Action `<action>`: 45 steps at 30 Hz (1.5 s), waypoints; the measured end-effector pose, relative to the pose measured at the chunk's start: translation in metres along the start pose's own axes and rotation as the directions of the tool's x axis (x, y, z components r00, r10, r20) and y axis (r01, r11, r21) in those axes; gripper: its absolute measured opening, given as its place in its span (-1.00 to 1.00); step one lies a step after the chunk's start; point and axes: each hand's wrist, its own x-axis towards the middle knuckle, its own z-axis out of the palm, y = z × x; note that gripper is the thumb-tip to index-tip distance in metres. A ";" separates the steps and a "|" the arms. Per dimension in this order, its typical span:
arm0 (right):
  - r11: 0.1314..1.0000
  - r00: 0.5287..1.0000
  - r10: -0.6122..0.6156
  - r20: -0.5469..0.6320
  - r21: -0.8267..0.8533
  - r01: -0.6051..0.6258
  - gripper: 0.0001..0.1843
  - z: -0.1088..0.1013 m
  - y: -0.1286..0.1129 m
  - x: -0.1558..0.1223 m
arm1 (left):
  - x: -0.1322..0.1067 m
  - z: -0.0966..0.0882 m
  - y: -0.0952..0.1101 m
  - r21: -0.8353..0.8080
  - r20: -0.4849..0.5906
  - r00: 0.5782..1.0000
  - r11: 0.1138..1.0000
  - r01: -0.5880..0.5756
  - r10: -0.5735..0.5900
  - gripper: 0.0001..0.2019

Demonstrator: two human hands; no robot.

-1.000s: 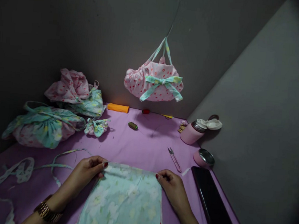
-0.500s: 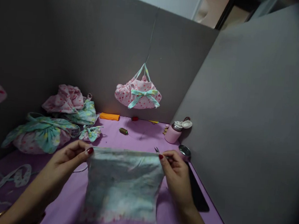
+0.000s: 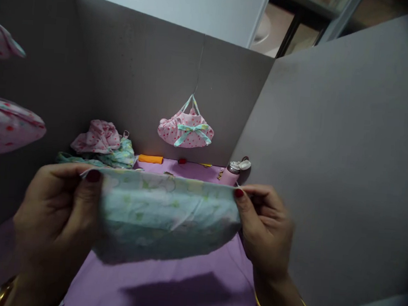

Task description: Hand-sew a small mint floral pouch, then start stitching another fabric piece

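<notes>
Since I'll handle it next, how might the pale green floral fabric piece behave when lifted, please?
Probably floppy: the pale green floral fabric piece sags between the left hand and right hand. Likely light, since fingertip pinches hold it.

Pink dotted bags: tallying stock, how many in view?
4: hanging bag at the back wall, heaped bag left of it, upper bag and lower bag at left edge. The cloth may hide more.

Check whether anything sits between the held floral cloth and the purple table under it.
Nothing visible does. The left hand and right hand pinch the floral cloth by its top corners; on the purple table beneath, only its shadow shows. The tabletop behind it is hidden.
</notes>
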 end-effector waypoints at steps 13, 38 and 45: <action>0.887 0.864 0.415 0.285 -0.337 -0.315 -0.83 0.053 0.163 -0.056 | -0.047 0.076 -0.141 0.483 0.556 0.803 0.870 -0.103 -0.214 -0.83; 0.857 0.379 0.264 0.887 -0.396 0.331 -0.34 0.092 0.149 -0.098 | -0.049 0.074 -0.155 0.617 0.642 0.704 0.749 -0.241 -0.303 -0.76; 0.826 0.375 0.294 0.879 -0.431 0.363 -0.33 0.092 0.155 -0.101 | -0.016 0.018 -0.193 0.705 0.481 0.776 0.706 -0.065 -0.409 -0.74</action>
